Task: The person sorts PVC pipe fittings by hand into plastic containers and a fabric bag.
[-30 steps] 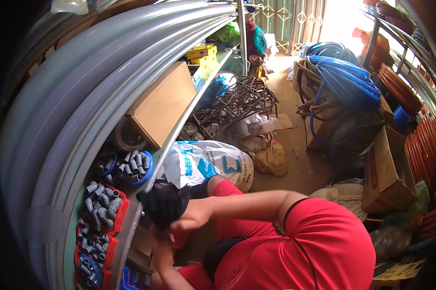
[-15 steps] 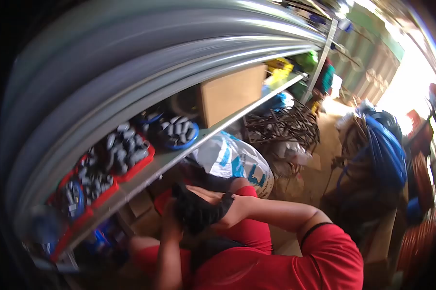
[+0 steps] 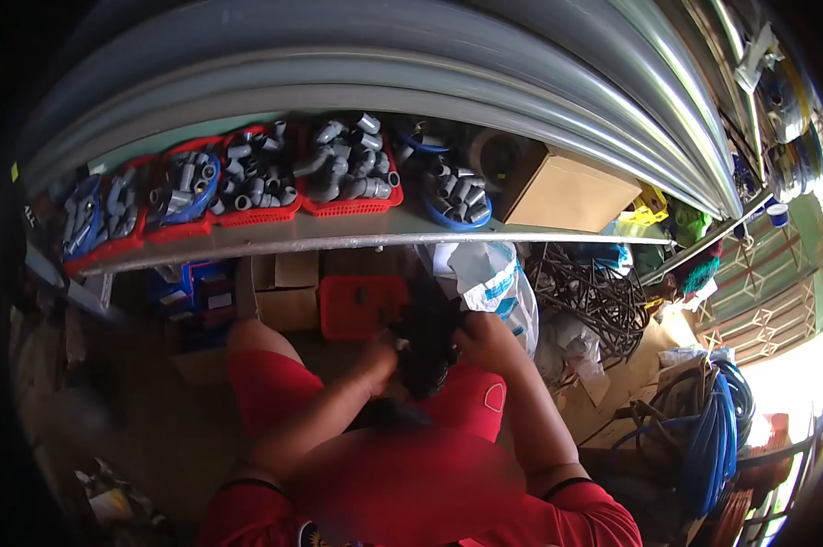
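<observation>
Gripping black cloth-like bundle [image 3: 427, 333] below frame centre, with left hand [image 3: 379, 360] closed on left side and right hand [image 3: 484, 339] on right side; near red tray [image 3: 340, 312], left of centre; below grey fittings [image 3: 338, 175], upper left.

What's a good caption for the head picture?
Left hand and right hand hold something black near a shelf of grey fittings.

Shelf [image 3: 409, 221] carries red baskets [image 3: 352, 208], blue basket [image 3: 455, 225], cardboard box [image 3: 571, 193].
</observation>
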A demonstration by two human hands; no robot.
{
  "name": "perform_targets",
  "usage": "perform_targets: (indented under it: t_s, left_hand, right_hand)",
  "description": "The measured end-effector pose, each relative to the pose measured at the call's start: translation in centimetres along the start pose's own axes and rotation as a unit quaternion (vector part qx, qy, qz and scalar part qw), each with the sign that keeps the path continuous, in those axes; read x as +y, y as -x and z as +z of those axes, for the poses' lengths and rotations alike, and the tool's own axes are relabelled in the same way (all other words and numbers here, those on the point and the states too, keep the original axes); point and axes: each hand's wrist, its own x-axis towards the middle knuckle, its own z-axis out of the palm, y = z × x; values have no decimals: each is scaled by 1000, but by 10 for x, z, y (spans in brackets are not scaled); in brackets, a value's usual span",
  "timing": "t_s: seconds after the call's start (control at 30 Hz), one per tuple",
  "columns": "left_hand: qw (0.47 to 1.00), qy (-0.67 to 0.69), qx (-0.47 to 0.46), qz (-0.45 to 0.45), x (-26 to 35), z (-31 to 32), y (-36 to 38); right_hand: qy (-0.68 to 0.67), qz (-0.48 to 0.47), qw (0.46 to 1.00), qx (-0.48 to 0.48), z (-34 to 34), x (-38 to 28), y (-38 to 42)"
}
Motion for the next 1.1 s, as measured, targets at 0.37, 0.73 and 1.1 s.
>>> perform_targets:
  t_s: [0.37, 0.73, 1.1]
  left_hand:
    - [921, -296, -22, 254, -2, 9, 7]
    - [842, -399, -323, 166, 68, 0, 29]
    - [749, -536, -183, 343, 51, 14, 17]
  right_hand:
    - [109, -393, 902, 143, 18, -33, 3]
    - [-8, -460, 864, 202, 10, -24, 0]
    - [-314, -7, 924, 219, 44, -35, 9]
